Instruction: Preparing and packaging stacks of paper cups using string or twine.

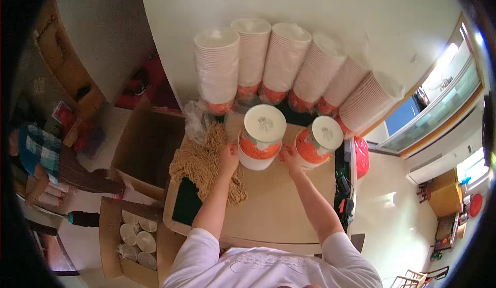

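Two upside-down paper tubs, orange and white with pale round bases, stand side by side in front of me. My left hand [229,160] curves against the left side of the larger left tub [260,139]. Between the two tubs is my right hand [293,160], its fingers bent toward the left tub's lower right side. The right tub [318,139] stands just beyond that hand, tilted by the lens. The tubs partly hide the fingertips of both hands. A heap of tan crinkled strands [209,166] lies beside my left wrist, with clear plastic film [195,122] behind it.
Several tall plastic-wrapped stacks of paper tubs [217,65] line the back of the table [284,215] against the wall. An empty carton [147,151] and a carton of wrapped round tubs [116,257] stand at left, near another person [39,148]. A red stool [361,156] is at right.
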Demonstrator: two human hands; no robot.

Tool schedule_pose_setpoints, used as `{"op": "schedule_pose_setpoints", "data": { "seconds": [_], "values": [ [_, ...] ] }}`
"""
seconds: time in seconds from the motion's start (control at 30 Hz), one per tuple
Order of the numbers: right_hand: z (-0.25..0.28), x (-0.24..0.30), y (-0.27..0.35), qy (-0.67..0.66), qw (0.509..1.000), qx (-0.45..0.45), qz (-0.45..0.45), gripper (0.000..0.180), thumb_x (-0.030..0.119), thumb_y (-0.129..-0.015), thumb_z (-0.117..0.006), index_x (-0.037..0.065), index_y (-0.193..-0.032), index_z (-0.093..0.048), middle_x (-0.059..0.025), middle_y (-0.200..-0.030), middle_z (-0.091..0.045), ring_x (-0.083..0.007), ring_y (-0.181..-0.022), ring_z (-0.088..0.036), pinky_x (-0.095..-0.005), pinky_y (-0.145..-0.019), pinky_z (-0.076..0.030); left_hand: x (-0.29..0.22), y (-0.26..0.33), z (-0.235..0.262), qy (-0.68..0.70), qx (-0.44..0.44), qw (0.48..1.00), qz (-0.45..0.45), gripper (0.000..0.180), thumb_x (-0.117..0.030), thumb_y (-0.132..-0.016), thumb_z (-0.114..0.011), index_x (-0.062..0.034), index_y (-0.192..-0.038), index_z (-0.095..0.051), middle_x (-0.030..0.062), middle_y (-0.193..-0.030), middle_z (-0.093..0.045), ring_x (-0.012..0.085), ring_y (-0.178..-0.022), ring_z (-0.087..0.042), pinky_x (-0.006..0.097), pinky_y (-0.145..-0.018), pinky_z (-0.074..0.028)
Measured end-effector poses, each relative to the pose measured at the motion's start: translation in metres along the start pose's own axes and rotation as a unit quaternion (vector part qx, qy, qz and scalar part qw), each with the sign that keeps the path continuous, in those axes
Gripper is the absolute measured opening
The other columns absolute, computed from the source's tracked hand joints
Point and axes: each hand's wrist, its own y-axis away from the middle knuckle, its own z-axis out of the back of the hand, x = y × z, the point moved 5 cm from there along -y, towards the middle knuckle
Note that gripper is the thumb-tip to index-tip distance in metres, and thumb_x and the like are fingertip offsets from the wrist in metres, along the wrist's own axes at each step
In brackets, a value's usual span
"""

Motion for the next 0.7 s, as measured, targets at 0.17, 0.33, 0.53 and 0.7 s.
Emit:
{"op": "schedule_pose_setpoints", "data": {
  "seconds": [0.17, 0.33, 0.53, 0.7],
  "values": [
    [-0.016, -0.014, -0.014, 0.07, 0.996, 0.002, 0.053, 0.014, 0.012, -0.083, -0.053, -0.001, -0.089, -0.056, -0.0057, -0.073, -0.056, -0.0118, -0.064, -0.054, -0.0233, -0.053, -0.046, 0.04, -0.042, 0.011, -0.075, -0.018, 0.997, 0.01, 0.018, -0.013, -0.078, -0.054, 0.0002, -0.084, -0.063, 0.0139, -0.073, -0.064, 0.0276, -0.072, -0.062, 0.034, -0.063, -0.047],
    [-0.003, -0.011, -0.038, 0.034, 0.998, -0.017, -0.046, 0.016, 0.013, -0.081, -0.055, -0.002, -0.083, -0.059, -0.0066, -0.068, -0.057, -0.0128, -0.059, -0.054, -0.0262, -0.052, -0.043, 0.057, -0.068, -0.005, -0.011, 0.001, 0.997, 0.075, 0.017, -0.013, -0.076, -0.055, 0.0008, -0.083, -0.063, 0.0131, -0.071, -0.064, 0.0223, -0.064, -0.062, 0.033, -0.059, -0.047],
    [-0.016, 0.007, -0.044, -0.013, 0.997, -0.003, -0.07, 0.015, 0.01, -0.084, -0.052, 0.0, -0.074, -0.057, -0.0036, -0.063, -0.052, -0.0112, -0.053, -0.049, -0.0226, -0.045, -0.039, 0.019, -0.064, 0.004, 0.136, 0.012, 0.964, 0.227, 0.006, -0.007, -0.077, -0.056, -0.003, -0.077, -0.06, 0.0066, -0.067, -0.06, 0.0153, -0.052, -0.058, 0.028, -0.046, -0.049],
    [-0.018, 0.005, -0.045, -0.061, 0.991, 0.044, -0.11, 0.013, 0.009, -0.084, -0.053, -0.001, -0.076, -0.056, -0.0046, -0.064, -0.053, -0.012, -0.053, -0.049, -0.0222, -0.046, -0.04, 0.049, -0.068, 0.002, 0.17, 0.041, 0.948, 0.268, 0.006, -0.009, -0.076, -0.059, -0.0039, -0.073, -0.059, 0.0057, -0.066, -0.059, 0.0156, -0.053, -0.058, 0.029, -0.049, -0.051]
  ]
}}
